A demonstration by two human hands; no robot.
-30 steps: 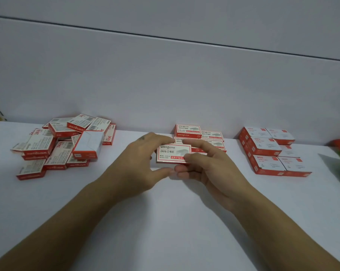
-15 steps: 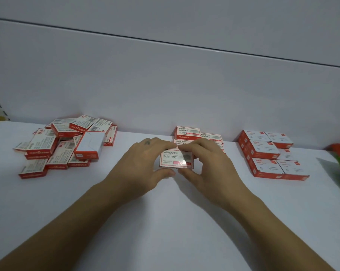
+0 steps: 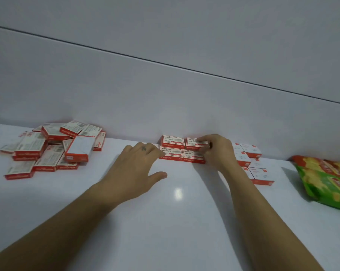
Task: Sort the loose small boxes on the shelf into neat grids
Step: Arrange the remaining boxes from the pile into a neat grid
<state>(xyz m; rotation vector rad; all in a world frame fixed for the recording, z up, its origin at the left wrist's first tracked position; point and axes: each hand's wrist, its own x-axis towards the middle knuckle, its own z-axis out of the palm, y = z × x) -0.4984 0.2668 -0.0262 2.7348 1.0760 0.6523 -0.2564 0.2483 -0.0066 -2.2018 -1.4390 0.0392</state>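
Box (image 3: 196,143) now set in grid, right fingers (image 3: 201,139) atop it.

right hand (image 3: 217,151) hides left half of right-side box grid (image 3: 258,169); snack bag (image 3: 325,180) beyond that grid clipped by frame edge; box print illegible.

Small red-and-white cardboard boxes (image 3: 181,150): printed, slight sheen. White shelf (image 3: 165,222): smooth, glossy, reflecting a light spot. Green-and-red plastic snack bag (image 3: 325,182) at right edge: shiny, crinkled.
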